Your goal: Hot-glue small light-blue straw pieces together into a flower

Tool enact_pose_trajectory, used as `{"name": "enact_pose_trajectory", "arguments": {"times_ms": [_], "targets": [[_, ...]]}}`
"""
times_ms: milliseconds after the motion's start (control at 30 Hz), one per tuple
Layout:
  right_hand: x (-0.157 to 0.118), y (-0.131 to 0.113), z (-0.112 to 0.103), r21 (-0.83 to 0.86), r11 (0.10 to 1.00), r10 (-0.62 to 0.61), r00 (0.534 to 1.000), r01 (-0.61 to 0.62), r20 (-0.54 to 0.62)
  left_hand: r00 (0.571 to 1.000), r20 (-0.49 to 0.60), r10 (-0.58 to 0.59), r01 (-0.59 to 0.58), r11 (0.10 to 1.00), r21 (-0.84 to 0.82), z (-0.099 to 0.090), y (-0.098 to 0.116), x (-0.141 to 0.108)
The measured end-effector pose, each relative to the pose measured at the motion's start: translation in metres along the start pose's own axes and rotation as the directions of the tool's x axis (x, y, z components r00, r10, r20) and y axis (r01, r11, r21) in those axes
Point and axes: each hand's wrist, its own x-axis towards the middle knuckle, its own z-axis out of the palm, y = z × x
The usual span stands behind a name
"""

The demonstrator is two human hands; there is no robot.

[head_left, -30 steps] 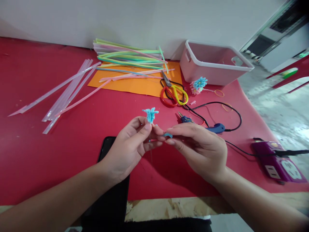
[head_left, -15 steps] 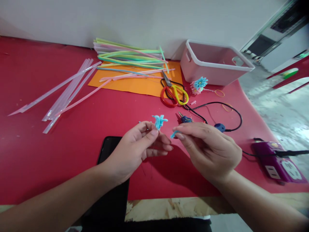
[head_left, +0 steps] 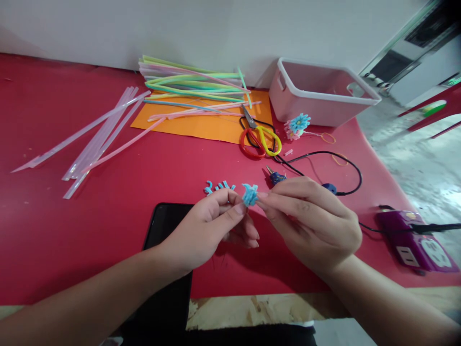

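Note:
A small light-blue pipe-cleaner flower (head_left: 249, 196) sits in the pinch of my left hand (head_left: 212, 223), between thumb and forefinger, with curled petals on top. My right hand (head_left: 313, 221) is closed in a pinch at the flower's right side, pressing a short blue pipe-cleaner piece against it; the piece is mostly hidden by the fingertips and blends with the flower. Just behind my left fingers lie several short blue pipe-cleaner pieces (head_left: 219, 186) on the red table top (head_left: 173, 168). Close behind my right fingers is a blue tool with a metal tip (head_left: 276, 178), partly covered.
Red-and-yellow scissors (head_left: 262, 139) lie beside orange paper (head_left: 194, 130) under bundled pipe cleaners (head_left: 194, 85). Clear sticks (head_left: 101, 129) are at left. A pink bin (head_left: 317, 108), finished flowers (head_left: 298, 125), a black cord (head_left: 360, 175), a purple power strip (head_left: 410, 245) and a phone (head_left: 163, 283) surround my hands.
My right hand has brought the blue piece left to the flower, and the two now touch. My left hand has shifted slightly right and down, uncovering the short blue pieces behind it.

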Motion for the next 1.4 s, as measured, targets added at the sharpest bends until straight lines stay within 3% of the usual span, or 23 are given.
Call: {"name": "enact_pose_trajectory", "arguments": {"times_ms": [300,800,900,967,1067,1167,1267,1400], "targets": [[-0.001,-0.002,-0.001,-0.034,0.998,0.050,0.999,-0.050,-0.003,0.999,0.040,0.030,-0.030,1.000,-0.003,0.002,-0.001,0.000],[-0.001,-0.004,0.000,0.008,1.000,0.009,0.999,-0.009,-0.036,0.989,0.121,0.082,-0.095,0.990,0.107,-0.002,-0.003,0.000],[0.000,-0.005,-0.001,0.001,1.000,-0.017,0.998,0.017,-0.054,0.981,0.124,0.151,-0.169,0.975,0.147,-0.001,-0.004,-0.001],[0.000,-0.006,-0.002,0.015,1.000,0.013,0.998,-0.012,-0.064,0.955,0.115,0.274,-0.293,0.932,0.215,0.000,-0.005,-0.002],[0.000,-0.008,-0.005,0.152,0.981,0.120,0.993,-0.116,-0.018,0.856,0.107,0.506,-0.512,0.800,0.314,0.001,-0.007,-0.006],[0.001,-0.010,-0.008,0.255,0.958,0.114,0.991,-0.129,0.073,0.789,0.101,0.606,-0.589,0.700,0.405,-0.001,-0.008,-0.012],[0.001,-0.014,-0.010,0.274,0.954,0.091,0.988,-0.122,0.123,0.782,0.135,0.609,-0.582,0.636,0.507,-0.003,-0.008,-0.016],[0.004,-0.019,-0.010,0.270,0.955,0.094,0.990,-0.120,0.107,0.792,0.156,0.590,-0.563,0.609,0.559,-0.004,-0.008,-0.017]]}}
